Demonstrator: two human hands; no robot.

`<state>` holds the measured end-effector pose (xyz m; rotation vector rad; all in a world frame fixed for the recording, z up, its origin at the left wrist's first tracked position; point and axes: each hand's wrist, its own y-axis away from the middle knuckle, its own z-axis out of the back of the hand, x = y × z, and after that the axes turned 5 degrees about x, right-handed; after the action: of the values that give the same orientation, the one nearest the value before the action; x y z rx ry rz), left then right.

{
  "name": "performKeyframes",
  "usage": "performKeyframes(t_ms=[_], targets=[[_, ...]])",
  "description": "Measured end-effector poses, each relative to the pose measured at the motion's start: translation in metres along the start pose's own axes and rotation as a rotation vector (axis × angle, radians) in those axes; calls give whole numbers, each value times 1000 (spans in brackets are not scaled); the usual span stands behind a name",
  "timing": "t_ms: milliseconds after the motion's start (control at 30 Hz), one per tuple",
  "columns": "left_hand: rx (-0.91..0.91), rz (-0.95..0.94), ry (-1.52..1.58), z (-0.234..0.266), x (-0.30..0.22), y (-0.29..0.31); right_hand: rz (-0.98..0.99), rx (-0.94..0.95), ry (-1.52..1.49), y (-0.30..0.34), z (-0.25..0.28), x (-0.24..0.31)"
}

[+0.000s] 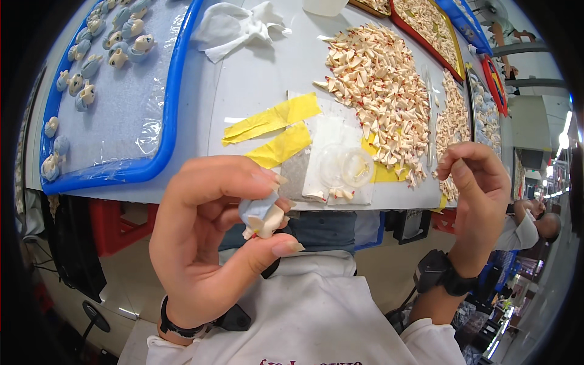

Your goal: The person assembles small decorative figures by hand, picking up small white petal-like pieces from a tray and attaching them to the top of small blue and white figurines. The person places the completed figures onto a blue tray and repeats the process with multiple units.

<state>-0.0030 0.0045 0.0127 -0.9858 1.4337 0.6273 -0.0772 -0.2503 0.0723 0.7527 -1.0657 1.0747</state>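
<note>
Just past the table's front edge, my left hand [198, 228] grips a small figurine head [258, 214] with pale blue hair and a cream face between thumb and fingers. My right hand [477, 191] is raised at the table's right front, fingers curled and pinched together; whatever is between the fingertips is too small to make out. Beside it spreads a big pile of small cream pointed pieces [383, 91] with red ends. Between the hands, small clear round dishes [356, 167] rest on white paper [322, 140], with a few cream pieces in front.
A blue-rimmed tray [167, 103] of similar heads stands at left. Near it lie a crumpled white cloth [237, 27] and yellow tape strips [274, 118]. A thin metal tool [431, 134] lies beside the pile. A red tray [426, 30] of pieces stands far right. Another person [529, 225] is at right.
</note>
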Motion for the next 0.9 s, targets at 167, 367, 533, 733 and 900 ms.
performKeyframes(t_ms=[167,367,533,733,900], targets=[[23,7,33,-2,-3,1,-131,-112,-130,8,-22,4],[283,-222,-204,13,5,-5,173,-64,103,1,-45,8],[154,11,176,4,0,5,343,31,266,-5,-66,7],[336,-200,-29,19,11,-2,448,-16,644,1,-74,7],[213,7,198,5,6,0,449,-32,617,2,-77,5]])
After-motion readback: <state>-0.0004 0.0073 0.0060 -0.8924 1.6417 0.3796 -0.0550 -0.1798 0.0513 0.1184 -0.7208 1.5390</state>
